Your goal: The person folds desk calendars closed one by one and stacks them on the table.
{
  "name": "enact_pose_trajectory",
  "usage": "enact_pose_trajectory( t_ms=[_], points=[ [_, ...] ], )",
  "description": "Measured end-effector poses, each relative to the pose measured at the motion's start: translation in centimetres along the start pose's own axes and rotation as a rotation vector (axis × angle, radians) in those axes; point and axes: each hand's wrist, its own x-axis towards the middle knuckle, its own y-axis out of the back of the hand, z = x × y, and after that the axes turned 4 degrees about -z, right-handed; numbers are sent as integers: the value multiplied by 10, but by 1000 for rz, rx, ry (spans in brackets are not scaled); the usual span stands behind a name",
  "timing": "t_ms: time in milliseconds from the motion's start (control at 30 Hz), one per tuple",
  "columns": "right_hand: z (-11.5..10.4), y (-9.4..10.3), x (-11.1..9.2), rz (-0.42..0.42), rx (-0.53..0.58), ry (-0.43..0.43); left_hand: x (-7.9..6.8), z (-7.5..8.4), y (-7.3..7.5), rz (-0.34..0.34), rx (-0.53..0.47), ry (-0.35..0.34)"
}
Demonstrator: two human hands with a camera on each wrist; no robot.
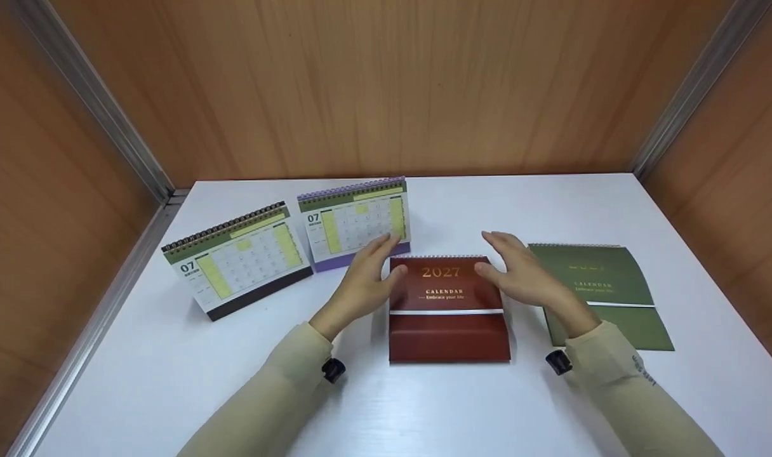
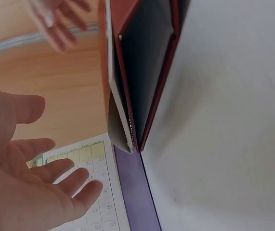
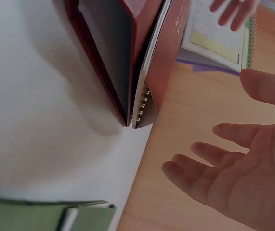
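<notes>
A red 2027 desk calendar (image 1: 448,336) lies low on the white table between both hands, its cover facing up and a white strip across it. My left hand (image 1: 364,279) is held over its left side, fingers relaxed and spread, nothing in them. Over the right side hovers my right hand (image 1: 524,273), also with loose, extended fingers and nothing held. Seen from the side in the left wrist view, the red calendar (image 2: 149,62) has its folded stand partly apart, with a gap between the panels. The right wrist view shows its spiral binding (image 3: 142,106) at one end.
Two desk calendars stand propped up at the left, one with a black base (image 1: 259,295), the other with a purple base (image 1: 335,261). A green calendar (image 1: 633,327) lies on the right. Wooden panels (image 1: 411,89) wall the table (image 1: 138,381) at back and sides.
</notes>
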Motion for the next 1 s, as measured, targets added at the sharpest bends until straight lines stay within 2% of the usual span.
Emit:
enact_pose_trajectory(
  t_ms=[233, 433, 533, 667, 867, 1000],
  points=[
    [-17, -7, 1, 9, -148, -10, -4, 7, -1, -1, 185, -31],
    [-21, -23, 3, 28, -254, 7, -8, 8, -11, -82, 320, -49],
    [-19, -32, 4, 26, -302, 9, -8, 8, -16, -116, 355, -30],
    [-16, -44, 6, 5, -338, 1, -5, 7, -23, -127, 390, -13],
    [-13, -55, 10, -6, -363, -13, 0, 5, -35, -130, 451, 1],
    [-12, -61, 11, -4, -370, -14, 1, 5, -46, -160, 492, 23]
  ],
)
